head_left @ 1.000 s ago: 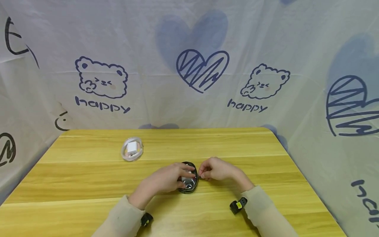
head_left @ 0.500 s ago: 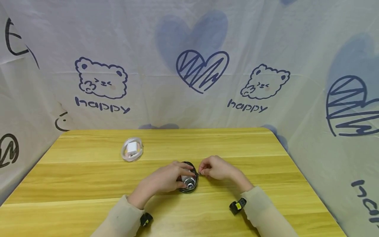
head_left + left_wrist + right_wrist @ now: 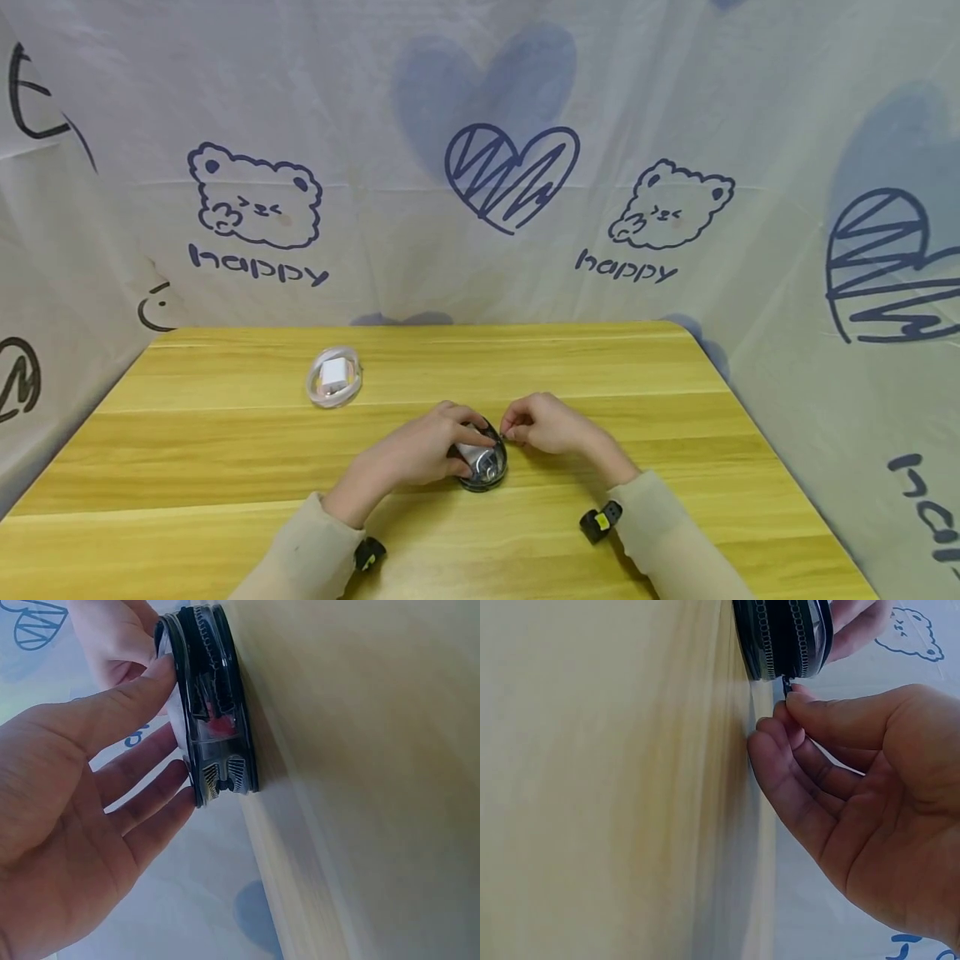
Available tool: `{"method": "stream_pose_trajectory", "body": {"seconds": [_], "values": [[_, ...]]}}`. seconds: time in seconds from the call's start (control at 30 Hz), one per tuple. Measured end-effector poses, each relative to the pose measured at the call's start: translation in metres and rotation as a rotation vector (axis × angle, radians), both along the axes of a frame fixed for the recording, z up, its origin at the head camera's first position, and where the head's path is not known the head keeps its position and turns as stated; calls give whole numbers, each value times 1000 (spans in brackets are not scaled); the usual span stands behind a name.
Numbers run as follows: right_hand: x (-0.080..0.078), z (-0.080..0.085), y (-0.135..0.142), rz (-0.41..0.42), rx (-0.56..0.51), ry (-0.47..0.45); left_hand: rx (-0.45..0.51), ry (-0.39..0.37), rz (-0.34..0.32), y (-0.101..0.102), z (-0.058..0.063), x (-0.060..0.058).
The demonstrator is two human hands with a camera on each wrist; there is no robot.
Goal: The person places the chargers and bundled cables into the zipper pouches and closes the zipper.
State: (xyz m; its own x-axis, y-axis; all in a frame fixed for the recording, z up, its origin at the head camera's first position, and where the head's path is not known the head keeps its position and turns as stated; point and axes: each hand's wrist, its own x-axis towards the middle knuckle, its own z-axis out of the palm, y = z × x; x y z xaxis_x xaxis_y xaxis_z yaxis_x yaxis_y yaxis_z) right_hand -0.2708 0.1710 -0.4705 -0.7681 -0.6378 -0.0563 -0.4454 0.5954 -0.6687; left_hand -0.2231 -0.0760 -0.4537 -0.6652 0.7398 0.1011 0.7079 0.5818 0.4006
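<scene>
A small oval pouch (image 3: 486, 468) with clear sides and black trim lies on the table. Zipper teeth run along its edge in both wrist views, and a red bit (image 3: 220, 724) shows through the side. Something pale and shiny inside is too unclear to name. My left hand (image 3: 425, 446) holds the pouch, thumb at the near-left side and fingers spread over the top. At the pouch's right edge, my right hand (image 3: 546, 425) pinches the small dark zipper pull (image 3: 787, 685) between thumb and forefinger. The other right-hand fingers curl loosely below.
A white charger plug (image 3: 334, 374) sits within a coiled white cable (image 3: 313, 385) at the back left of the wooden table (image 3: 600, 367). Behind the table hangs a pale printed cloth (image 3: 390, 225), with more cloth at both sides.
My right hand has shifted slightly away and to the left along the pouch's edge with the zipper pull. The pouch has turned a little under my left hand, which stays almost still.
</scene>
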Motion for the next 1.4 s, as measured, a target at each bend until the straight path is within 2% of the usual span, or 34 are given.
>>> {"method": "stream_pose_trajectory", "body": {"seconds": [0.3,0.5,0.7,0.83,1.1,1.27,1.4], "values": [[0,1,0,2,6,-43,-13,-21,29,1,-3,0],[-1,2,4,40,19,-75,-35,-25,53,3,0,3],[-2,1,7,62,18,-121,-41,-22,54,3,0,4],[-2,1,7,64,13,-118,-37,-17,47,2,0,4],[-2,0,3,16,2,-80,-32,-8,31,0,3,3],[0,0,-2,-34,-6,-42,-25,7,51,-2,4,2],[1,0,-6,-57,-10,-47,-33,17,61,-2,2,0]]}}
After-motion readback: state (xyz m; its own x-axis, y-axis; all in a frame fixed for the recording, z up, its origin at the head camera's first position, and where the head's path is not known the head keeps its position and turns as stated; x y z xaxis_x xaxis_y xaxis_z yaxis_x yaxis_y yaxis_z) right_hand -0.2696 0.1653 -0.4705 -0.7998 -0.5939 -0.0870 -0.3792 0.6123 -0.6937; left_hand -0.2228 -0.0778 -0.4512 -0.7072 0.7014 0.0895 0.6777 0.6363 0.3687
